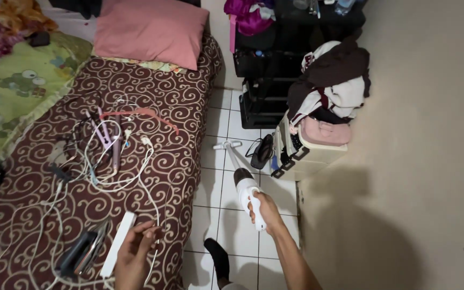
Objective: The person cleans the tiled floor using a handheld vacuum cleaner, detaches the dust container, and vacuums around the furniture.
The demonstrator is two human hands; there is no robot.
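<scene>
Head view, looking down between bed and wall.

Right hand: grip clenched round the handle of a white stick vacuum cleaner with a dark motor section. The vacuum's long axis runs from the hand up and leftward across the white tiled floor, pointing away from the person; its narrow white T-shaped floor head sits on the tiles just beside the bed's edge, near a black bag.

Left hand: grip closed on a flat white bar-shaped object, held over the bed; its long axis tilts up and to the right. What the object is cannot be told. White cables lie tangled on the brown swirl-patterned bedsheet, together with a pink hair straightener and a dark flat device.

Judgement: step in hand looks like vacuuming the floor strip alongside the bed, one-handed. A further stroke would call for keeping the head flat on the tiles and steering clear of the black bag and the cream plastic drawer unit.

A dark-socked foot stands on the tiles below.
</scene>
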